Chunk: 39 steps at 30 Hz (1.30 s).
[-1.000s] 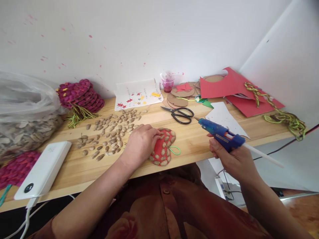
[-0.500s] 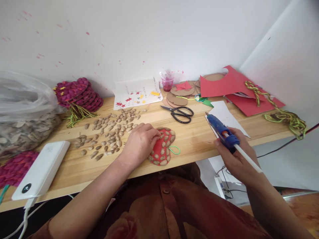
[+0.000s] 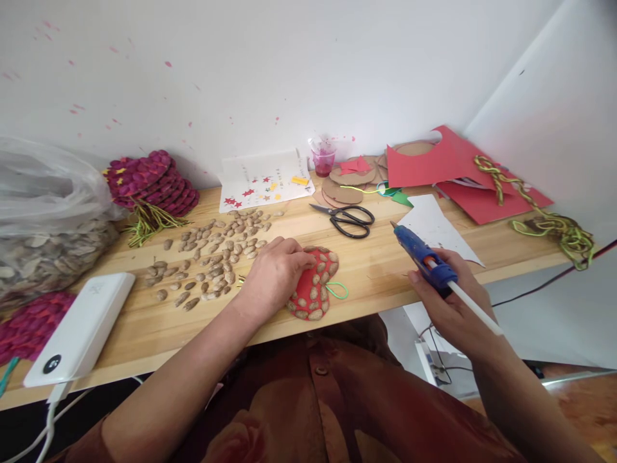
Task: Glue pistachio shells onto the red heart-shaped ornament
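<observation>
My left hand (image 3: 278, 273) is closed over the left part of a red cut-out (image 3: 304, 283). Its thumb and fingertips press at a peanut on the upper part, mostly hidden under them. Unshelled peanuts (image 3: 315, 315) are set along the cut-out's edge and across its right side, with bare red between. A green cord loop (image 3: 339, 290) sticks out on the right. My right hand (image 3: 450, 296) grips a blue glue gun (image 3: 427, 257) with a white glue stick (image 3: 475, 307) out of its back. The nozzle points up and left, above the table.
Loose peanuts (image 3: 219, 270) lie left of my hand. Black scissors (image 3: 351, 220) rest behind the cut-out. A power bank (image 3: 80, 328), a bag of peanuts (image 3: 53, 257) and stacked purple pieces (image 3: 149, 183) stand left. Red paper (image 3: 424, 164) and yarn (image 3: 559, 235) lie right.
The glue gun in my right hand has moved slightly left, its nozzle a little lower. My left hand has shifted slightly right, still pressing on the cut-out.
</observation>
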Motion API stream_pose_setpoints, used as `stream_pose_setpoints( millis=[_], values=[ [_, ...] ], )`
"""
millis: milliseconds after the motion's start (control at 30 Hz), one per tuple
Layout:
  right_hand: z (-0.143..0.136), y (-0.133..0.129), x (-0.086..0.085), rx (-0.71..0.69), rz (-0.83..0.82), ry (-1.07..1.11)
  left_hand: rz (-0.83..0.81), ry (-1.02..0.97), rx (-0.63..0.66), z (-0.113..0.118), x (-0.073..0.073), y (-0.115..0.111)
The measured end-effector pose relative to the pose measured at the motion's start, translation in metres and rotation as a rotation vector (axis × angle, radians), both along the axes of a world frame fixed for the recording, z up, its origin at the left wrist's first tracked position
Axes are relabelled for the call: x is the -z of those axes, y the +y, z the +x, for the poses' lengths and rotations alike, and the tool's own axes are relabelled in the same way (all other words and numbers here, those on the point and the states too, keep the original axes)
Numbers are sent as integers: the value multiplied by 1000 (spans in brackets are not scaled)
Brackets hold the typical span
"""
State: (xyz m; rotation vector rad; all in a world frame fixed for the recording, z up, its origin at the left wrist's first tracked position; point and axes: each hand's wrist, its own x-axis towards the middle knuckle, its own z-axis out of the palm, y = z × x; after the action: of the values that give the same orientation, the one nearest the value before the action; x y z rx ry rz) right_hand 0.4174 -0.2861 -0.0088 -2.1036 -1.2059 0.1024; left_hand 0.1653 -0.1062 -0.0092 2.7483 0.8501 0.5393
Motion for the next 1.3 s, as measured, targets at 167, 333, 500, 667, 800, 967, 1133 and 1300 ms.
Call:
stream_pose_setpoints(
  millis=[167, 333, 500, 667, 800, 967, 1133, 1300],
  values=[
    [-1, 0, 0, 6, 4, -3, -17, -9, -2, 1, 1, 0],
    [-1, 1, -1, 7, -13, 0, -17, -10, 1, 1, 2, 0],
    [-2, 1, 0, 0, -8, -2, 6, 10, 10, 1, 2, 0],
    [-5, 0, -2, -7, -24, 17, -21, 2, 4, 1, 0, 0],
    [-7, 0, -4, -10, -35, 32, -25, 0, -6, 2, 0, 0],
    [-8, 1, -5, -16, -35, 49, -40, 3, -2, 0, 0, 0],
    [-8, -1, -6, -10, -36, 42, -62, -32, -5, -4, -2, 1],
    [-8, 0, -5, -9, -52, 36, -34, -79, -4, -6, -4, 2]
  ],
)
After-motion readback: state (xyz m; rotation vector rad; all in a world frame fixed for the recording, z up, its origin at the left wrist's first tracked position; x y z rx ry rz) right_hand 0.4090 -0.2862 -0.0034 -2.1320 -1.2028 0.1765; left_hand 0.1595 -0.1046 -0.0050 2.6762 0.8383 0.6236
